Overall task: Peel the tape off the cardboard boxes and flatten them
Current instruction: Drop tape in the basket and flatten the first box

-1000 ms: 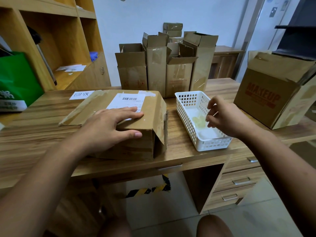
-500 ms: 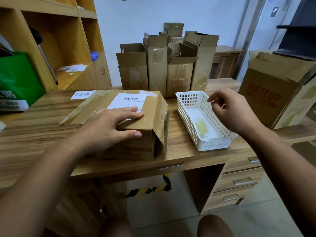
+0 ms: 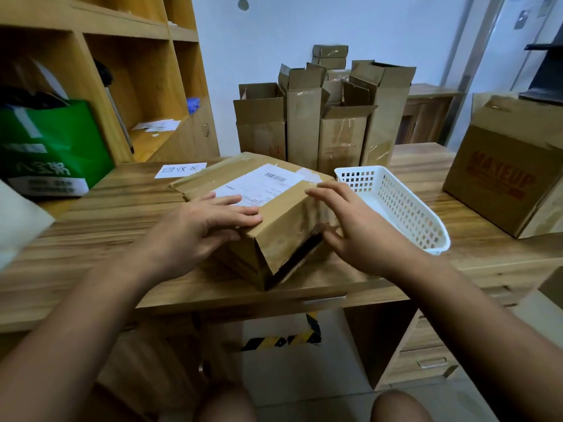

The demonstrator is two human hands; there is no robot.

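At the near edge of the tabletop (image 3: pixel 106 226): cardboard box (image 3: pixel 274 208) sits corner-on to the person, shipping label (image 3: pixel 262 182) face up, and one end flap gapes dark at the bottom.
Tape (image 3: pixel 288 239): a glossy film shows across the near end face, so by the look of it, not all off yet.
Left hand (image 3: pixel 195 229): palm down on the box top, grip spread flat, fingers straight, pinning it.
Right hand (image 3: pixel 359 233): at the box's right end, grip spread wide, pinching nothing. Contact is blurred, can't tell.
Beside it: white basket (image 3: pixel 396 202), just right of the box.
Further out: opened boxes (image 3: pixel 262 126) stand upright at the back, MAKEUP box (image 3: pixel 499 181) far right.
Progress: early going, it seems. This box is not flattened, and the others all stand unflattened too.
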